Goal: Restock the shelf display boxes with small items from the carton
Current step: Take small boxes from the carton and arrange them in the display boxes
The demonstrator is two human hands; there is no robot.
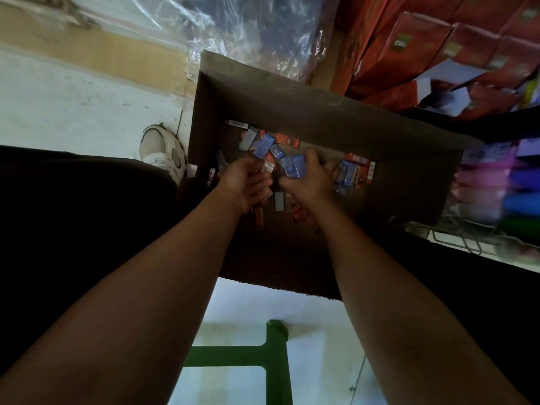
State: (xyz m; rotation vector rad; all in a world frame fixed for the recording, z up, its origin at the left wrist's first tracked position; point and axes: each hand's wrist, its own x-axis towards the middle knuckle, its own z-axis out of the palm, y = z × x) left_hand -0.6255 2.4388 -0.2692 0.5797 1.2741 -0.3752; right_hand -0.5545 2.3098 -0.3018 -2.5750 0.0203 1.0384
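Both arms reach down into a deep brown cardboard carton (292, 95) that stands on a pale floor (73, 92). The right hand (306, 179) grasps a small stack of blue packets (293, 168), its fingers curled round them near the middle of the carton. The left hand (245, 182) sits just beside it, palm turned toward the right hand; its fingers are bent over the loose items, but motion blur hides whether they pinch anything, so I cannot tell.

Small blue and orange packets (263, 144) lie scattered across the carton's bottom, most along the far wall, with another cluster (355, 171) to the right of the hands and a few orange ones (260, 219) under the left wrist.

A white shoe (163, 153) rests on the floor just left of the carton. Crumpled clear plastic wrap (248, 27) lies beyond it. Red boxes (438, 48) are stacked at the upper right, and a shelf (496, 182) with blurred pink, blue and green goods stands to the right. A green frame (274, 361) shows between the forearms.
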